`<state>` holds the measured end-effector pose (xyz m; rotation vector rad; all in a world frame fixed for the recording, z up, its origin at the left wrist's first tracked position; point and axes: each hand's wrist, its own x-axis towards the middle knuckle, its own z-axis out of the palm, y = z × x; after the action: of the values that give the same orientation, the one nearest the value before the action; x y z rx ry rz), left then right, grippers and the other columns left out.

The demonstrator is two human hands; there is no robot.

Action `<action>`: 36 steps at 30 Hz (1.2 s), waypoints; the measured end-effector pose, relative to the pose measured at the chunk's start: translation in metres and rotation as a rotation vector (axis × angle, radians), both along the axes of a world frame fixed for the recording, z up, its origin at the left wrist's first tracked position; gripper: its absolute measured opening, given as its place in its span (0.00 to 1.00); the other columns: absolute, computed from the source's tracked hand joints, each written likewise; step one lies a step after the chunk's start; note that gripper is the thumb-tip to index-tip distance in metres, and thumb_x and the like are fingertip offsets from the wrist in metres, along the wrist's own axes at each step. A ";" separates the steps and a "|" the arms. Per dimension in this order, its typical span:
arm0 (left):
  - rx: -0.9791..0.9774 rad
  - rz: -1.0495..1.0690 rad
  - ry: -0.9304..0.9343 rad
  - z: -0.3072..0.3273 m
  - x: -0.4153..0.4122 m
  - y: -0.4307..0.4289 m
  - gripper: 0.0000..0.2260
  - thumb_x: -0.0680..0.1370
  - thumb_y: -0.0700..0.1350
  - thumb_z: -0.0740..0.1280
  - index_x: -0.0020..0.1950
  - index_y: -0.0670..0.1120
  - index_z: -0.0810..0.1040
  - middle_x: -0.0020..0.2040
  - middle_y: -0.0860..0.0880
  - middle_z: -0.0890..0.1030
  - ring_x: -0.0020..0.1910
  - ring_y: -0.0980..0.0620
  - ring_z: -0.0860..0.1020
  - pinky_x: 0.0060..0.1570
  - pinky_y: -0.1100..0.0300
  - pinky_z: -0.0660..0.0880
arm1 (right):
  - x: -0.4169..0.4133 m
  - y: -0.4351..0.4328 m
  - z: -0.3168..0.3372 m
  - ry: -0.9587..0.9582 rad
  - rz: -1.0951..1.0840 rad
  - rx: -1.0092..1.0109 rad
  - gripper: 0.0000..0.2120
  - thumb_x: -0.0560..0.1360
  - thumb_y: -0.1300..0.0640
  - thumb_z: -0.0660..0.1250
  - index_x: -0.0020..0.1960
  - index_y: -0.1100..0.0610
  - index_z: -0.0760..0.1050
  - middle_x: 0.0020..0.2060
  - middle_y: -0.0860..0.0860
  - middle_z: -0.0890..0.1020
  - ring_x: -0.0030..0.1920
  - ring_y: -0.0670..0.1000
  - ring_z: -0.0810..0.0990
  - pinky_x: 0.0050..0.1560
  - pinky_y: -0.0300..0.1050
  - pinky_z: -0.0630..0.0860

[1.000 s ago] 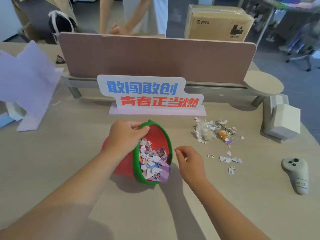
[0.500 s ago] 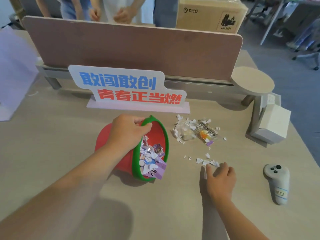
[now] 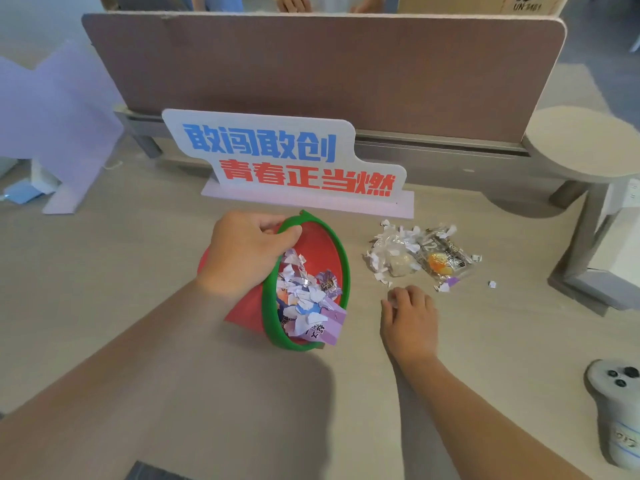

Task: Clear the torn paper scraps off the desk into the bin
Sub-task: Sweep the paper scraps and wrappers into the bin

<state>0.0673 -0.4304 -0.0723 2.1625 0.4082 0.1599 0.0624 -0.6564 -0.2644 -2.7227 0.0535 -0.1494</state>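
Progress estimate: past halfway, not done. Green-rimmed red bin (image 3: 320,242) lies tipped on its side at centre frame, mouth facing right. Load of torn paper scraps (image 3: 303,299) and a purple wrapper (image 3: 332,323) already inside. Left grip (image 3: 247,252) clamps the upper rim, thumb over the edge, holding the tilt.

Left to clear: one pile of white scraps (image 3: 388,252) mixed with a snack wrapper (image 3: 443,263), right of the bin at right-centre of frame, plus a stray scrap (image 3: 492,284) further right. None of it touches the bin.

Right grip (image 3: 410,317) sits knuckles-up on the table (image 3: 104,271), just below the pile and right of the bin mouth. Fingers curl under; can't tell whether it has scraps in it or nothing.

Surface: pale wood-look laminate, looks smooth, so my guess is scraps will slide if swept.

Room: office. Cut-out sign (image 3: 287,161) with blue and red Chinese characters stands behind the bin, brown partition (image 3: 311,71) behind that. Purple board (image 3: 59,109) upper left, round side shelf (image 3: 581,143) upper right, grey controller (image 3: 620,410) lower right. People (image 3: 292,1) stand beyond the partition at the top edge, mostly cropped.
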 end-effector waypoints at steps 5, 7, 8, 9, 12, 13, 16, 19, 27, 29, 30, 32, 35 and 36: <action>-0.027 0.023 0.017 0.000 0.000 -0.002 0.06 0.71 0.47 0.74 0.47 0.53 0.85 0.31 0.62 0.82 0.35 0.63 0.82 0.38 0.69 0.78 | 0.019 -0.022 0.002 0.105 0.204 -0.038 0.14 0.76 0.51 0.60 0.37 0.57 0.77 0.33 0.53 0.79 0.35 0.57 0.77 0.31 0.45 0.71; -0.034 0.031 0.022 0.000 0.000 -0.002 0.06 0.71 0.47 0.74 0.48 0.53 0.85 0.34 0.59 0.84 0.36 0.59 0.84 0.39 0.65 0.80 | 0.023 -0.024 0.004 0.170 0.240 -0.071 0.20 0.74 0.47 0.57 0.28 0.56 0.75 0.25 0.51 0.76 0.27 0.55 0.76 0.23 0.41 0.65; -0.042 0.033 0.023 0.000 0.000 -0.002 0.07 0.71 0.47 0.74 0.48 0.53 0.85 0.34 0.58 0.84 0.35 0.58 0.84 0.39 0.65 0.80 | 0.025 -0.024 0.004 0.168 0.232 -0.083 0.22 0.73 0.48 0.56 0.25 0.56 0.73 0.22 0.52 0.74 0.24 0.56 0.75 0.22 0.40 0.63; -0.048 0.035 0.024 0.000 0.000 -0.002 0.07 0.71 0.47 0.74 0.48 0.53 0.85 0.34 0.58 0.84 0.35 0.58 0.84 0.38 0.66 0.80 | 0.025 -0.022 0.009 0.193 0.223 -0.092 0.23 0.73 0.49 0.56 0.23 0.57 0.72 0.21 0.52 0.74 0.22 0.57 0.74 0.23 0.40 0.61; -0.051 0.038 0.030 0.001 0.000 -0.002 0.05 0.71 0.48 0.74 0.46 0.54 0.84 0.32 0.60 0.83 0.33 0.62 0.82 0.35 0.70 0.78 | 0.033 -0.016 0.019 0.195 0.058 0.013 0.22 0.76 0.53 0.57 0.25 0.59 0.71 0.23 0.54 0.71 0.27 0.58 0.71 0.31 0.42 0.63; -0.058 0.038 0.030 0.001 0.000 -0.002 0.04 0.71 0.47 0.74 0.45 0.54 0.84 0.31 0.61 0.82 0.33 0.62 0.82 0.33 0.72 0.76 | 0.035 -0.010 0.027 0.216 -0.016 0.119 0.22 0.76 0.54 0.58 0.24 0.58 0.67 0.22 0.54 0.69 0.28 0.58 0.69 0.32 0.43 0.63; -0.064 0.033 0.029 0.003 0.000 -0.004 0.05 0.71 0.47 0.74 0.46 0.54 0.83 0.28 0.63 0.81 0.31 0.63 0.81 0.30 0.74 0.74 | 0.034 0.027 0.060 0.114 -0.077 0.425 0.25 0.76 0.57 0.60 0.22 0.55 0.57 0.18 0.50 0.61 0.23 0.51 0.60 0.28 0.45 0.58; -0.073 0.019 0.026 0.004 0.002 -0.007 0.04 0.71 0.46 0.74 0.44 0.54 0.83 0.25 0.65 0.78 0.28 0.67 0.78 0.30 0.78 0.71 | 0.032 0.078 0.098 0.054 0.068 0.626 0.26 0.77 0.52 0.59 0.22 0.54 0.58 0.19 0.48 0.63 0.23 0.47 0.60 0.26 0.43 0.58; -0.077 0.026 0.032 0.004 0.013 -0.004 0.04 0.72 0.48 0.72 0.45 0.53 0.86 0.29 0.53 0.84 0.37 0.53 0.84 0.42 0.58 0.80 | 0.053 0.074 0.107 -0.230 0.081 0.601 0.14 0.72 0.48 0.59 0.36 0.54 0.77 0.36 0.49 0.78 0.42 0.50 0.73 0.49 0.48 0.68; -0.080 0.040 0.031 0.004 0.017 -0.004 0.05 0.71 0.49 0.72 0.46 0.53 0.86 0.29 0.54 0.84 0.37 0.54 0.84 0.45 0.56 0.80 | 0.075 0.053 0.094 -0.187 -0.055 0.445 0.12 0.70 0.49 0.63 0.46 0.56 0.78 0.48 0.54 0.79 0.52 0.55 0.73 0.56 0.50 0.66; -0.090 0.049 0.034 0.004 0.018 -0.004 0.05 0.71 0.48 0.73 0.46 0.53 0.86 0.29 0.56 0.84 0.37 0.54 0.84 0.46 0.56 0.80 | 0.087 0.046 0.089 -0.084 -0.040 0.337 0.15 0.71 0.47 0.63 0.52 0.55 0.77 0.55 0.56 0.76 0.58 0.57 0.71 0.60 0.50 0.63; -0.113 0.065 0.044 0.004 0.022 -0.004 0.05 0.71 0.48 0.73 0.46 0.52 0.86 0.29 0.56 0.84 0.37 0.54 0.84 0.45 0.55 0.81 | 0.107 0.036 0.075 0.118 0.090 0.067 0.26 0.71 0.39 0.61 0.64 0.51 0.69 0.67 0.58 0.66 0.69 0.60 0.61 0.69 0.56 0.56; -0.091 0.057 0.055 0.004 0.024 -0.003 0.07 0.71 0.48 0.73 0.48 0.51 0.86 0.31 0.56 0.84 0.36 0.56 0.83 0.42 0.61 0.79 | 0.125 0.026 0.053 0.239 0.280 -0.255 0.39 0.66 0.27 0.55 0.71 0.46 0.55 0.76 0.57 0.51 0.75 0.64 0.45 0.72 0.63 0.43; -0.085 0.059 0.056 0.005 0.025 -0.003 0.07 0.71 0.48 0.73 0.49 0.51 0.85 0.33 0.58 0.84 0.36 0.58 0.82 0.41 0.63 0.78 | 0.130 0.024 0.046 0.276 0.307 -0.300 0.42 0.65 0.25 0.53 0.72 0.46 0.53 0.76 0.57 0.48 0.74 0.65 0.42 0.72 0.64 0.42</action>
<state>0.0920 -0.4332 -0.0673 2.0764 0.5030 0.1128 0.1920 -0.6327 -0.2187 -2.9855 -0.3326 0.3326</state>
